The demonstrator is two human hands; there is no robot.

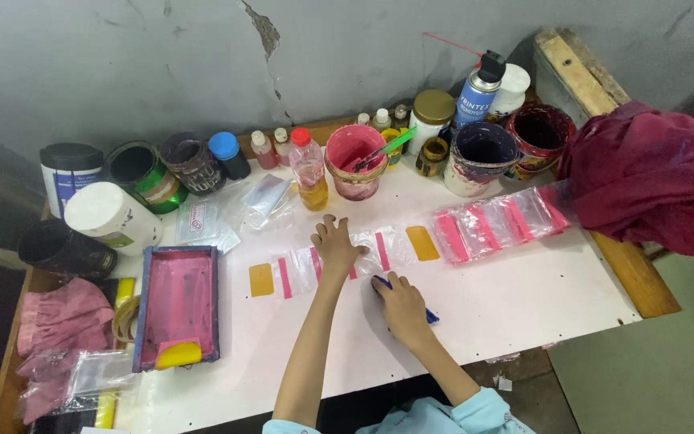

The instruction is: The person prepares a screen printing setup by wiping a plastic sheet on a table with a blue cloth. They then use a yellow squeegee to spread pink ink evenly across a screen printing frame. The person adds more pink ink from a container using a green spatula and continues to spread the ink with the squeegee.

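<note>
Several paint tubs [483, 153] line a cracked grey wall [202, 64]; pink bucket [353, 161] holds a green-handled tool. Left hand [333, 243] flat, released, on clear bags [339, 261]; right hand [399, 305] grasps blue pen [430, 316] on white table [524, 297].

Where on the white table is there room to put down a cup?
The table is bare along its near right, between the right hand and the right edge. A smaller bare strip lies between the pink tray and the left hand. The back row of pots is crowded, as is the left end.

A clear plastic bag [371, 251] with pink stripes lies flat on the white table, a blue tool [427, 315] beside it.
</note>
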